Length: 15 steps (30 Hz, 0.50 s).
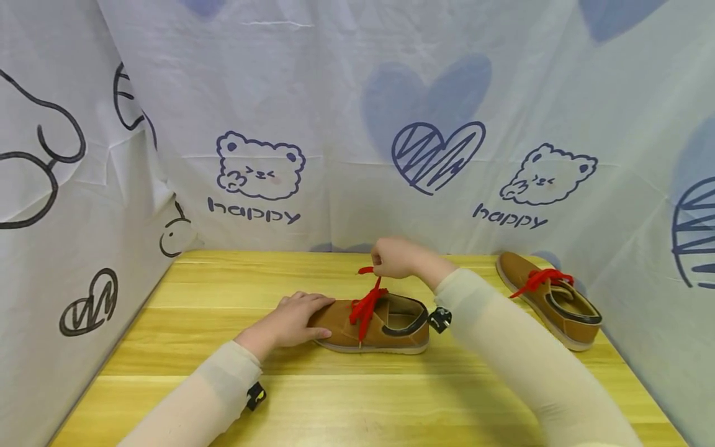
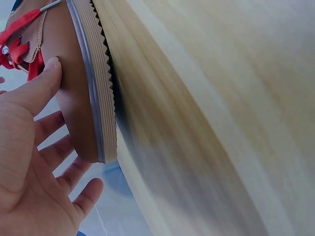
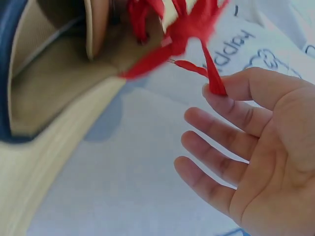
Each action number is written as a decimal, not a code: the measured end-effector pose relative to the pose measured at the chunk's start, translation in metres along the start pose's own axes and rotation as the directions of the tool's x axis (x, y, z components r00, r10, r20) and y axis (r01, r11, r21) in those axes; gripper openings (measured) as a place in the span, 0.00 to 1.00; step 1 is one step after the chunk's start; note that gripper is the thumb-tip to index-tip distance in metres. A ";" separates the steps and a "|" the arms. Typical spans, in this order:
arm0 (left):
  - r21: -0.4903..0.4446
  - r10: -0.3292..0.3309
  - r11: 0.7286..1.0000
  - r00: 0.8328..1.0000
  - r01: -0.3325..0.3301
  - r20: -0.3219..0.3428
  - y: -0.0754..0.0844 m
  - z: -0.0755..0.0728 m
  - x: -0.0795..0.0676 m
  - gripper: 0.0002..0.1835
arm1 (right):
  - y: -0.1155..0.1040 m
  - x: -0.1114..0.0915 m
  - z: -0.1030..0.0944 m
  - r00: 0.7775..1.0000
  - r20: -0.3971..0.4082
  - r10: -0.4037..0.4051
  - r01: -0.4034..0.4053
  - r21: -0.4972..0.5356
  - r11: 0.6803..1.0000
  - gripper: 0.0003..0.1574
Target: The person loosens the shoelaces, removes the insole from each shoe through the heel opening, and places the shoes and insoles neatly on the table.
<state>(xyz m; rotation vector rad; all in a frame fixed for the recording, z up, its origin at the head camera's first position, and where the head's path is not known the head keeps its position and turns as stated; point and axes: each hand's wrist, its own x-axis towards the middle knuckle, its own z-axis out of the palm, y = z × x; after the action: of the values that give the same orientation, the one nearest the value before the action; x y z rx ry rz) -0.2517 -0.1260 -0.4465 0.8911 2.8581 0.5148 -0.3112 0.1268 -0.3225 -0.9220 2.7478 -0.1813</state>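
A brown shoe (image 1: pixel 341 321) with red laces lies sideways on the table, its toe to the left. My left hand (image 1: pixel 293 320) holds the toe, thumb on the near side and fingers over the far side; the left wrist view shows the thumb against the brown upper (image 2: pixel 74 98). Above the shoe, my right hand (image 1: pixel 393 257) pinches a red shoelace (image 3: pixel 214 73) between thumb and forefinger, the other fingers apart from it. That lace is pulled up from the knotted laces (image 1: pixel 365 307), and its loose end sticks out left of the hand.
A second brown shoe (image 1: pixel 575 329), also with red laces, stands at the table's right side, toe pointing away. White cloth (image 1: pixel 346 180) with bear and heart drawings hangs behind and along both sides of the wooden table (image 1: pixel 223 282).
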 end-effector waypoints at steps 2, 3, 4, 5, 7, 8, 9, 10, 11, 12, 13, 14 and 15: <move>-0.006 0.002 1.000 1.000 -0.002 0.003 0.001 0.000 0.001 0.37 | 0.006 -0.004 -0.007 1.000 -0.017 0.021 -0.021 0.005 1.000 0.18; -0.007 0.002 1.000 1.000 -0.002 0.003 0.002 0.000 0.001 0.37 | 0.010 -0.006 -0.011 0.999 -0.028 0.031 -0.031 0.004 1.000 0.19; -0.008 0.004 1.000 1.000 -0.004 0.003 0.002 0.001 0.001 0.37 | 0.014 -0.008 -0.015 0.998 -0.040 0.043 -0.043 0.003 0.999 0.20; -0.009 0.005 1.000 1.000 -0.004 0.006 0.002 0.001 0.002 0.37 | 0.018 -0.011 -0.019 0.997 -0.051 0.056 -0.056 0.002 0.998 0.21; -0.012 0.007 1.000 1.000 -0.007 0.008 0.003 0.002 0.002 0.37 | 0.028 -0.014 -0.025 0.993 -0.073 0.090 -0.090 -0.001 0.996 0.21; -0.009 0.006 1.000 1.000 -0.006 0.008 0.003 0.002 0.002 0.38 | 0.033 -0.014 -0.027 0.991 -0.082 0.103 -0.103 0.001 0.995 0.22; -0.009 0.005 1.000 1.000 -0.005 0.009 0.003 0.002 0.002 0.38 | 0.037 -0.015 -0.027 0.988 -0.092 0.121 -0.121 0.004 0.993 0.22; -0.007 0.005 1.000 1.000 -0.005 0.009 0.002 0.002 0.001 0.38 | 0.041 -0.014 -0.027 0.985 -0.103 0.135 -0.135 0.007 0.991 0.22; -0.006 0.003 1.000 1.000 -0.003 0.007 0.002 0.003 0.001 0.38 | 0.044 -0.014 -0.026 0.983 -0.107 0.149 -0.148 0.009 0.989 0.23; -0.005 0.003 1.000 1.000 -0.003 0.003 0.002 0.002 0.000 0.38 | 0.047 -0.013 -0.024 0.981 -0.113 0.160 -0.160 0.012 0.987 0.22; -0.003 -0.001 1.000 1.000 0.001 0.004 0.001 0.002 0.000 0.38 | 0.048 -0.013 -0.022 0.980 -0.113 0.166 -0.165 0.017 0.986 0.21; -0.001 -0.004 1.000 1.000 0.004 0.005 0.001 0.002 0.000 0.38 | 0.048 -0.013 -0.020 0.979 -0.115 0.168 -0.167 0.018 0.986 0.19; -0.002 -0.006 1.000 1.000 0.006 0.006 0.001 0.002 0.000 0.38 | 0.048 -0.013 -0.018 0.979 -0.114 0.171 -0.169 0.020 0.985 0.18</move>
<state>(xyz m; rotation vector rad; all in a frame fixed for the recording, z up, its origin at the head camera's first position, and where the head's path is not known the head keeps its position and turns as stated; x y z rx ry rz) -0.2507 -0.1252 -0.4481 0.8819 2.8533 0.5129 -0.3338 0.1733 -0.3118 -0.6889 2.9119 -0.2250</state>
